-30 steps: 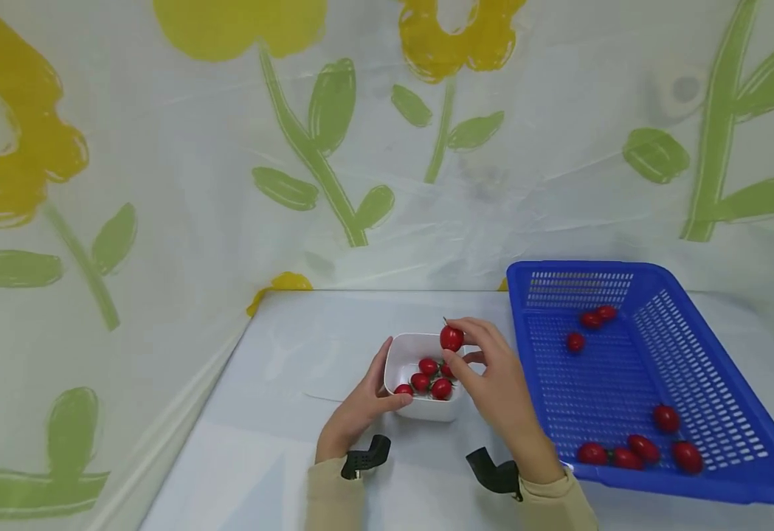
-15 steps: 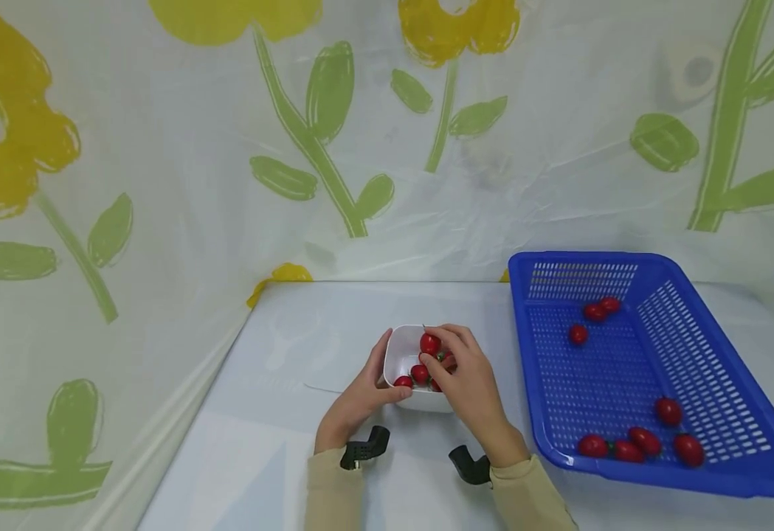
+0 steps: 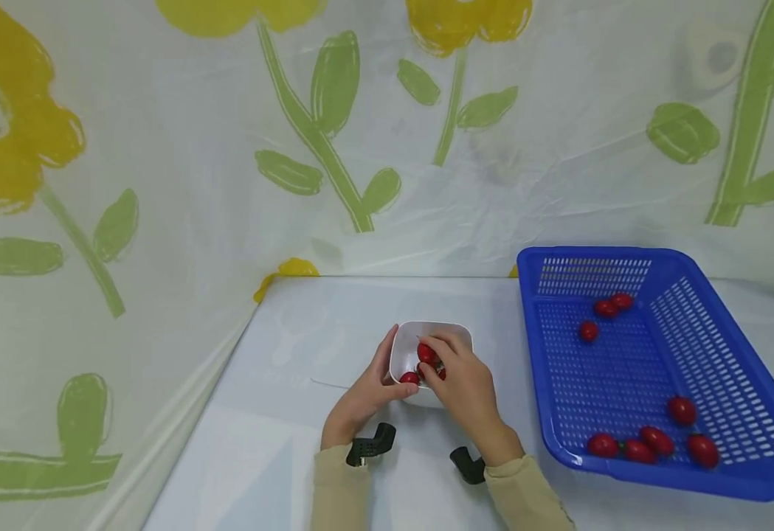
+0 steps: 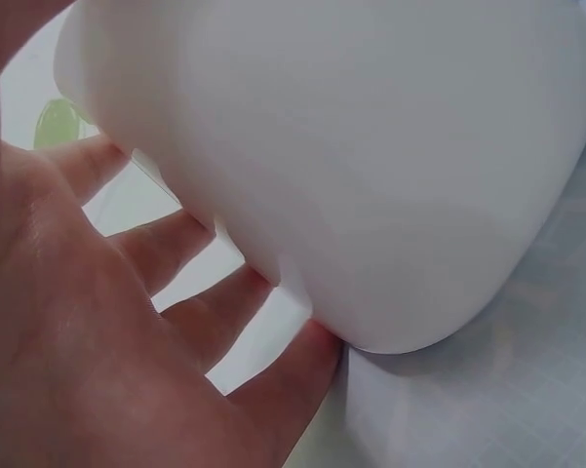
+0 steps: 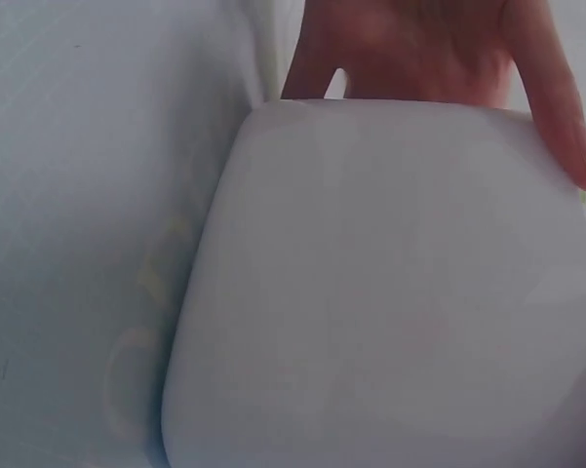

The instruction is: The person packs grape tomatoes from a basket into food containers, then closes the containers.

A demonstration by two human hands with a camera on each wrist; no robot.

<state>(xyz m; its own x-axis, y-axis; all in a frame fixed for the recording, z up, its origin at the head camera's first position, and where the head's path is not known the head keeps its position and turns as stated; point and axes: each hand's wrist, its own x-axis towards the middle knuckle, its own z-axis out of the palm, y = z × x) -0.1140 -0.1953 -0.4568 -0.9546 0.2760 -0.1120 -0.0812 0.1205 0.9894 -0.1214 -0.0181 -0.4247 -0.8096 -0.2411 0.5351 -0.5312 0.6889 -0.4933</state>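
Note:
A white square container (image 3: 424, 399) stands on the table with several cherry tomatoes inside, partly covered by my right hand. My left hand (image 3: 364, 394) grips its left side, thumb over the front rim; in the left wrist view the fingers of that hand (image 4: 107, 312) spread along the container's wall (image 4: 351, 175). Reaching over the rim from the right, my right hand (image 3: 465, 385) pinches a red cherry tomato (image 3: 426, 352) between thumb and fingers, low inside the container. In the right wrist view the container's wall (image 5: 390, 283) fills most of the picture and hides the right hand's fingertips.
A blue perforated basket (image 3: 562, 450) stands to the right, with several cherry tomatoes (image 3: 656, 440) near its front and others towards the back. Behind the white table (image 3: 280, 428) hangs a pale curtain (image 3: 201, 147) printed with flowers.
My right hand has carried the pinched cherry tomato leftwards from above the container's right rim and down inside. My left hand keeps its grip. The head view has shifted slightly.

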